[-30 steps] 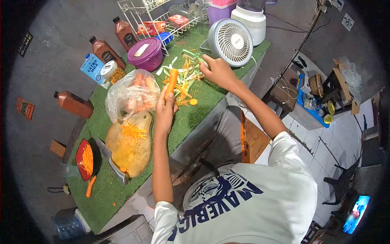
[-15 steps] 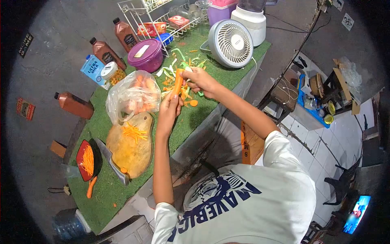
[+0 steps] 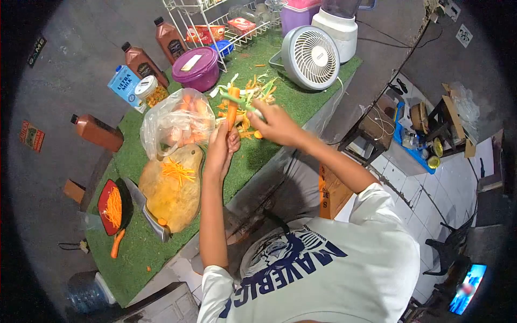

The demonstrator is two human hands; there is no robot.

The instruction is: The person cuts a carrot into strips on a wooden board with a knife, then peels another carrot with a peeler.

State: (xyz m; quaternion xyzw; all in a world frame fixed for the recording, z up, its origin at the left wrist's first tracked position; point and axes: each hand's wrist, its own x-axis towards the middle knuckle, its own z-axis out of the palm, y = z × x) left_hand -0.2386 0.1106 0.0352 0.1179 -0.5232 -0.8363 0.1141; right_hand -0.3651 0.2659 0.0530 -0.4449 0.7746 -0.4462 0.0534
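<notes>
My left hand (image 3: 221, 144) is closed around the lower end of a carrot (image 3: 232, 113), which points up and away from me. In my right hand (image 3: 276, 125) is a green peeler (image 3: 243, 102), its head lying across the upper part of the carrot. Loose peelings (image 3: 259, 89) in orange, green and white lie on the green mat just beyond both hands. A clear plastic bag (image 3: 180, 121) of carrots sits left of my left hand. Nearer me, a wooden cutting board (image 3: 172, 202) carries thin carrot strips (image 3: 177, 171).
A knife (image 3: 148, 212) lies along the board's left edge, beside a red bowl (image 3: 102, 207) of carrot shreds and a small carrot (image 3: 117, 245). Behind stand a purple tub (image 3: 199, 78), a wire rack (image 3: 223, 67), a fan (image 3: 312, 58) and a blender (image 3: 336, 32). Brown bottles (image 3: 141, 63) line the wall.
My right hand has shifted right and toward me, and the green peeler now shows across the carrot. My left hand keeps its grip on the carrot. The view has shifted slightly.
</notes>
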